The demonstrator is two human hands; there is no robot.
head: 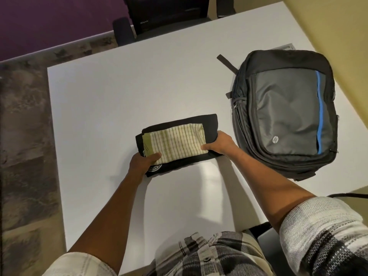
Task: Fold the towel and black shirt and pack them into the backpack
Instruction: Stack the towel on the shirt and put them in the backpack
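A folded black shirt (209, 124) is laid near the middle of the white table (119, 92), toward its near edge, with a folded striped towel (177, 142) stacked on top of it. The stack is gripped at both ends: the left hand (142, 161) is curled round the left end, thumb pressed on the towel, and the right hand (221, 144) is closed on the right end, thumb on the towel's corner. The backpack (286, 114) is lying flat by the table's right edge, just beside the stack, and appears zipped shut.

Both cloths are judged soft, light and limp; the stack would likely sag or slide apart if lifted by one end. A hold from both ends, with the fingers under the shirt and the thumbs clamping the towel, is best suited. The backpack would probably have to be opened first.
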